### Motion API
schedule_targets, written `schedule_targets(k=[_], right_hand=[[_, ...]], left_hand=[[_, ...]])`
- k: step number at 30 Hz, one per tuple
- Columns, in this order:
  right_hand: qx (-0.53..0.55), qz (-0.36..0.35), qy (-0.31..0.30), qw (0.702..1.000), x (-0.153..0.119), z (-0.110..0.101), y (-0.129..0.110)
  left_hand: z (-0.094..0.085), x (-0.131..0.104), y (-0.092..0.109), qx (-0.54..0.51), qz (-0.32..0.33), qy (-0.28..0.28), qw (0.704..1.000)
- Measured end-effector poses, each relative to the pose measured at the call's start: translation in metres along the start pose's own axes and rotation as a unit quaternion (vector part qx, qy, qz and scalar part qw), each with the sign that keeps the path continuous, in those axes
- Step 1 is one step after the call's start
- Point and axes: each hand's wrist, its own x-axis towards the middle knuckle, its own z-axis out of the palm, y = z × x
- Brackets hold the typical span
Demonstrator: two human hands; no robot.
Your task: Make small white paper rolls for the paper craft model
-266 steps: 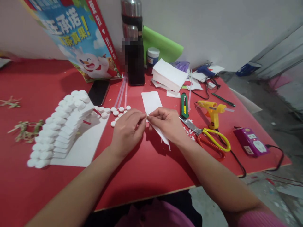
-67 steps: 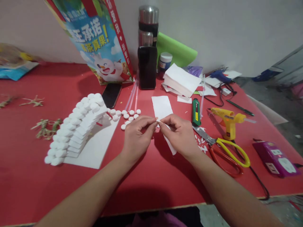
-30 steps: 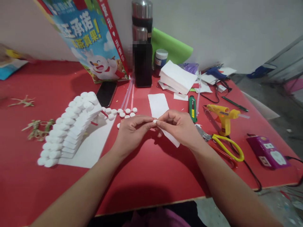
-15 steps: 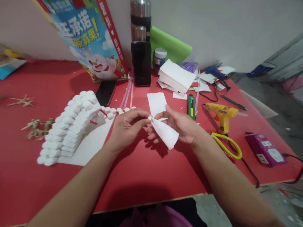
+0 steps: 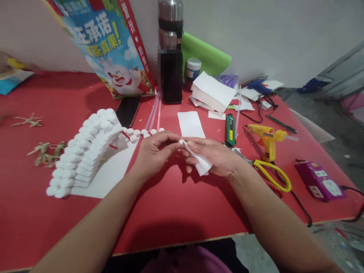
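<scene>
Between my two hands, above the red table, is a piece of white paper [image 5: 202, 163], gathered tight at one end and loose at the other. My left hand [image 5: 155, 153] pinches the small gathered tip with thumb and fingers. My right hand [image 5: 214, 155] closes round the body of the paper, the loose end sticking out below the thumb. Just behind the hands a flat white paper strip [image 5: 191, 123] lies on the table. To the left stands a curved row of white rounded pieces [image 5: 75, 151] with folded white tabs, on a white sheet [image 5: 109, 172].
Right of my hands lie a green utility knife [image 5: 230, 129], yellow-handled scissors [image 5: 274, 178], a yellow glue gun [image 5: 265, 138] and a purple power socket [image 5: 320, 180]. Behind are a paper stack [image 5: 213, 93], a black phone [image 5: 172, 77], a flask [image 5: 170, 11] and a printed bag [image 5: 113, 49].
My right hand has closed round the paper, whose spread-out flap is now folded narrower. My left hand keeps its pinch in nearly the same place.
</scene>
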Motion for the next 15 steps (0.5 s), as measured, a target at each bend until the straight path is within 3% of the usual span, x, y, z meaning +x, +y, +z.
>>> schedule_targets(k=[5, 8, 15], right_hand=[[-0.155, -0.069, 0.077, 0.982, -0.001, 0.006, 0.001], [-0.281, -0.118, 0.151, 0.940, -0.002, 0.011, 0.002], [-0.390, -0.194, 0.250, 0.865, -0.001, 0.016, 0.012]], left_hand=[[0.002, -0.001, -0.003, -0.029, -0.027, 0.022, 0.999], [0.003, -0.001, -0.004, -0.042, -0.051, 0.035, 0.997], [0.009, -0.002, -0.002, -0.059, -0.063, 0.067, 0.994]])
